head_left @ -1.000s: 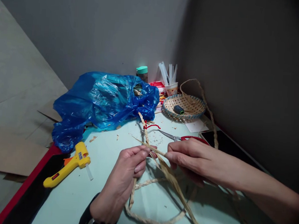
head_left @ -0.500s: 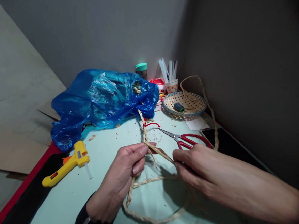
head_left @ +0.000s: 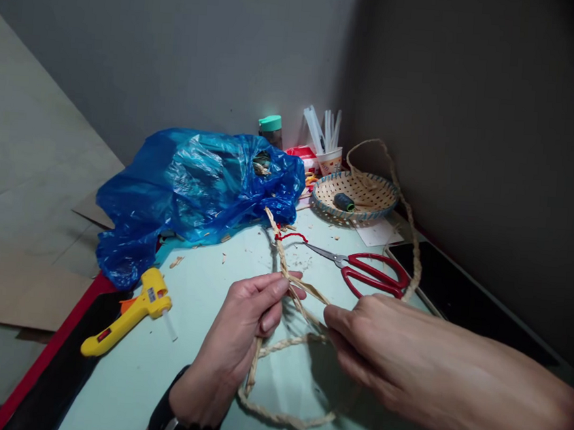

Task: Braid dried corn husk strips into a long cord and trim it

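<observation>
My left hand (head_left: 245, 317) pinches a pale braided straw cord (head_left: 284, 262) between thumb and forefinger. To its right, my right hand (head_left: 367, 338) is closed on loose straw strands (head_left: 314, 292) that run from the pinched spot. The cord's far end, tied with red yarn (head_left: 293, 236), reaches toward the blue plastic bag. Below the hands, a loop of the cord (head_left: 292, 420) lies on the table. Red-handled scissors (head_left: 362, 266) rest just beyond my right hand, blades apart. My right fingertips are partly hidden.
A yellow glue gun (head_left: 132, 315) lies at left. Behind are the blue plastic bag (head_left: 195, 182), a green-lidded jar (head_left: 271, 129), a paper cup (head_left: 329, 160) of glue sticks, and a woven basket (head_left: 317, 201) holding a dark thread spool (head_left: 343, 202). A black phone-like slab (head_left: 458, 292) lies at right.
My right hand has shifted slightly left and down, closer to my left hand. The strands now spread into separate lines between the hands. More of the scissors' handles shows.
</observation>
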### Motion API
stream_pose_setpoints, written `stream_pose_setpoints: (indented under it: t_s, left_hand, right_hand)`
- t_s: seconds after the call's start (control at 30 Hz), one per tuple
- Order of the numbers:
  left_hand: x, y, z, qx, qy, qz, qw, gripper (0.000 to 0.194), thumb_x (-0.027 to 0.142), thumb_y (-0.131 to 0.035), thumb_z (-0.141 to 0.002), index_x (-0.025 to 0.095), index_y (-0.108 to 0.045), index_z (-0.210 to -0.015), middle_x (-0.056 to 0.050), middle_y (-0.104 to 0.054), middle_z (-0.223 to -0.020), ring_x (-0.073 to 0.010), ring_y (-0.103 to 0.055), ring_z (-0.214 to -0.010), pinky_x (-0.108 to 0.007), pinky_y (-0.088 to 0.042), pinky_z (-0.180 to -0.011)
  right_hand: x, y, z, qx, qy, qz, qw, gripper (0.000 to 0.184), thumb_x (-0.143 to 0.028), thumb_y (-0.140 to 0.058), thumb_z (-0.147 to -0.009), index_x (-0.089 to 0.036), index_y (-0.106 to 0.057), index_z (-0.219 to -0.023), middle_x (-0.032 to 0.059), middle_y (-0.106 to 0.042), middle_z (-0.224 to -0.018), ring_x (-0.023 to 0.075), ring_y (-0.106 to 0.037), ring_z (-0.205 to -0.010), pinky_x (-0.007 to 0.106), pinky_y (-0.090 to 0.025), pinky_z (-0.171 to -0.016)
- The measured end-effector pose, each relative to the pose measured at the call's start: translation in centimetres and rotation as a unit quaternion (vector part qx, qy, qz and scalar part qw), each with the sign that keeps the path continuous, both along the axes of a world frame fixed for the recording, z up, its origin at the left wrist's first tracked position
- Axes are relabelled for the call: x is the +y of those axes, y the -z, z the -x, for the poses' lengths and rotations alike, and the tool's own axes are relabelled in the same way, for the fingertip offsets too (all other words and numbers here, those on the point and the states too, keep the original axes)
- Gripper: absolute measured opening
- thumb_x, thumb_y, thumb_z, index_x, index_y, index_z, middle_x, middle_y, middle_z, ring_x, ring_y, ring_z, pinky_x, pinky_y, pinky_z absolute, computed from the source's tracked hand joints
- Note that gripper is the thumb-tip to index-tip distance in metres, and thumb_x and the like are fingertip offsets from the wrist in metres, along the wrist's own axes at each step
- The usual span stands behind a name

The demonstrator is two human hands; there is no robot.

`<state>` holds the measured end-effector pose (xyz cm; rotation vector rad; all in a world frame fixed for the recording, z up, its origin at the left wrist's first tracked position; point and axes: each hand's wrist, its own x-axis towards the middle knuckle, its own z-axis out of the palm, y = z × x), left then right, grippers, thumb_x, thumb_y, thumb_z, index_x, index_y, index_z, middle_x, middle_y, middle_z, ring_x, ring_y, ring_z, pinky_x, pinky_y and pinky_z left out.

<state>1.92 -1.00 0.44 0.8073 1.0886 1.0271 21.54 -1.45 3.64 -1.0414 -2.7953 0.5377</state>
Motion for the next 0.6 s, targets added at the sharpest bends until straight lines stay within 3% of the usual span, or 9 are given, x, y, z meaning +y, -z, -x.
stream_pose_setpoints:
  t_s: [0.1,0.3,0.4,0.5,0.6]
  left_hand:
    - [0.1,0.1,0.0,0.0,0.001,0.005,1.0,0.02,0.025,-0.064,-0.08,0.008,-0.072,-0.088,-0.007,-0.066,-0.083,0.0015,-0.024,-0.04,-0.021,-0.01,-0.041]
    - [0.0,0.1,0.3,0.027,0.005,-0.016,0.999,0.021,0.026,-0.063,-0.081,0.008,-0.073,-0.086,-0.005,-0.064,-0.071,0.0009,-0.023,-0.04,-0.021,-0.009,-0.043]
    - [0.0,0.0,0.4,0.028,0.01,-0.017,0.999,0.021,0.025,-0.062,-0.081,0.007,-0.072,-0.085,-0.003,-0.062,-0.067,0.0007,-0.022,-0.04,-0.022,-0.01,-0.044]
    - [0.0,0.2,0.4,0.02,0.029,-0.022,0.999,0.022,0.026,-0.061,-0.082,0.008,-0.071,-0.088,0.001,-0.054,-0.055,-0.001,-0.022,-0.041,-0.022,-0.011,-0.045]
    - [0.1,0.6,0.4,0.019,0.037,-0.032,0.999,0.025,0.03,-0.062,-0.082,0.009,-0.071,-0.09,0.006,-0.04,-0.043,-0.003,-0.021,-0.041,-0.021,-0.012,-0.045]
  right_hand:
    - [-0.2,0.2,0.0,-0.017,0.004,0.014,1.0,0.02,-0.024,-0.044,-0.089,-0.018,-0.062,-0.082,0.002,-0.056,-0.059,0.0121,-0.041,-0.043,0.029,-0.021,-0.043]
    - [0.3,-1.4,-0.3,-0.027,0.008,0.069,0.997,0.03,-0.034,-0.042,-0.092,-0.02,-0.061,-0.074,0.0019,-0.056,-0.062,0.012,-0.045,-0.048,0.027,-0.022,-0.045]
    - [1.9,-2.1,-0.3,0.029,0.061,0.081,0.994,0.038,-0.043,-0.039,-0.095,-0.019,-0.06,-0.074,0.0009,-0.056,-0.061,0.0116,-0.046,-0.051,0.025,-0.027,-0.049]
    - [3.7,-1.2,0.3,0.129,0.126,0.087,0.98,0.038,-0.048,-0.039,-0.095,-0.019,-0.062,-0.092,0.0026,-0.064,-0.075,0.0142,-0.055,-0.065,0.024,-0.034,-0.058]
    - [4.5,0.8,1.1,0.181,0.072,0.199,0.96,0.034,-0.047,-0.042,-0.094,-0.019,-0.062,-0.097,0.0021,-0.067,-0.082,0.0147,-0.058,-0.071,0.023,-0.037,-0.061]
